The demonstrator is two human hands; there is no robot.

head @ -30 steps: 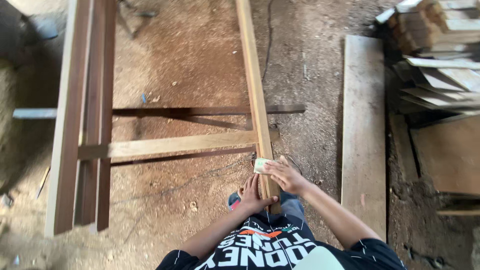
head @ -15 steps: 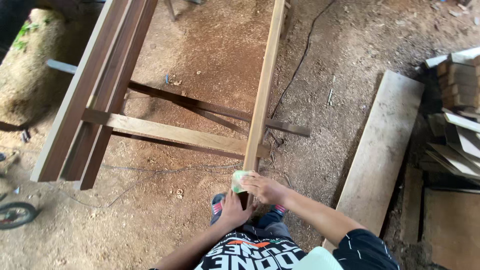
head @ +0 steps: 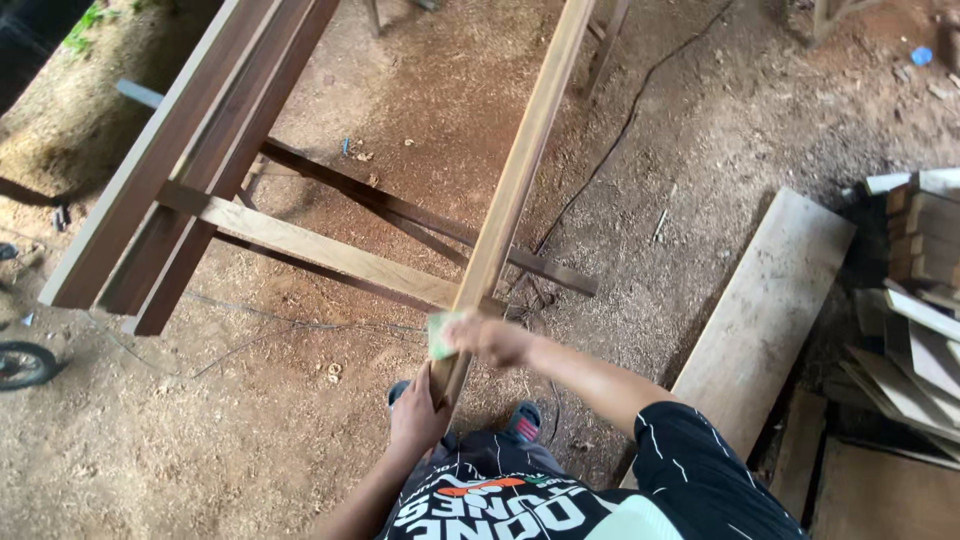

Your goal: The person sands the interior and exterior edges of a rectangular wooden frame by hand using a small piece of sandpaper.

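Grip the plank (head: pixel 515 185) end firmly in your left hand (head: pixel 418 412) while your right hand (head: pixel 492 340), closed on the sanding pad (head: pixel 439 335), presses flat along the grain.

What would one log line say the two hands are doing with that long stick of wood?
left hand: grips near end of long wooden strip | right hand: presses pale green pad on strip | strip: rests on crossbar

Long planks (head: pixel 170 160) lie stacked at the left on a cross rail (head: pixel 320 250). A dark slat (head: pixel 420 215) crosses beneath it. A wide board (head: pixel 765 310) lies flat on the dirt floor (head: pixel 250 440) at the right, beside a pile of offcuts (head: pixel 920 290). A black cable (head: pixel 620 130) runs across the floor. A small wheel (head: pixel 22 365) shows at the left edge.
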